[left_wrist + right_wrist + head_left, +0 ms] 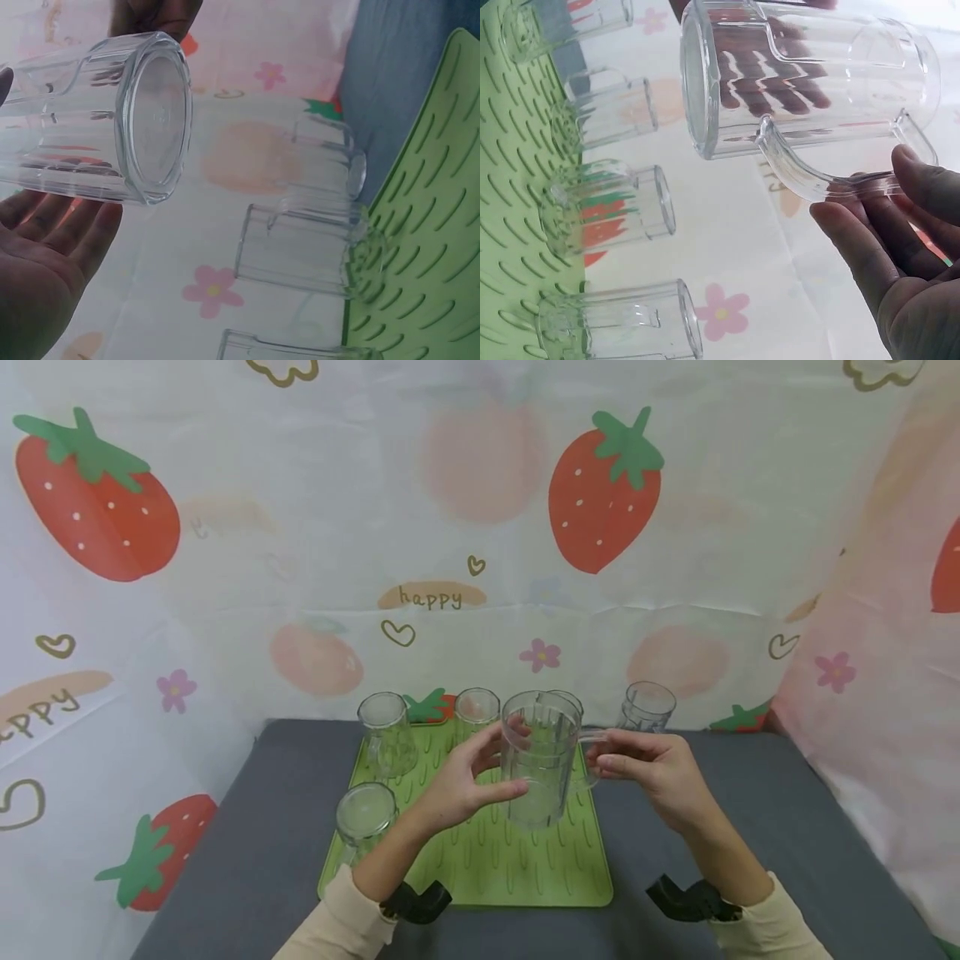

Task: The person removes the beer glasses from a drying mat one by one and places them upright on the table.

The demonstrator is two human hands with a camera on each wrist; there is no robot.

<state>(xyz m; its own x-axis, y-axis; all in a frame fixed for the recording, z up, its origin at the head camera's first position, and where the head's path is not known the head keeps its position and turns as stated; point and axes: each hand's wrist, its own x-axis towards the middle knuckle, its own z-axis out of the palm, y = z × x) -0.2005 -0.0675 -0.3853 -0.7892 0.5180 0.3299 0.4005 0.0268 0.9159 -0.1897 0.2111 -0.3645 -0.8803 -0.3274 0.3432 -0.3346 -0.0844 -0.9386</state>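
Observation:
Both hands hold a clear glass mug (538,777) above the green mat. My left hand (468,781) grips its body, with the thumb on the near side and the fingers behind the glass. At the right side, my right hand (656,768) pinches the mug's handle (802,176) between thumb and fingers. The mug's thick round base (159,120) points down toward the mat, and nothing shows inside it.
The green ridged mat (480,877) lies on a grey tabletop (697,843). Glass mugs stand at its back left (387,739), front left (366,814) and back middle (477,708), another partly behind the held mug. Another glass (647,706) stands right of the mat. A strawberry-printed cloth (480,527) hangs behind.

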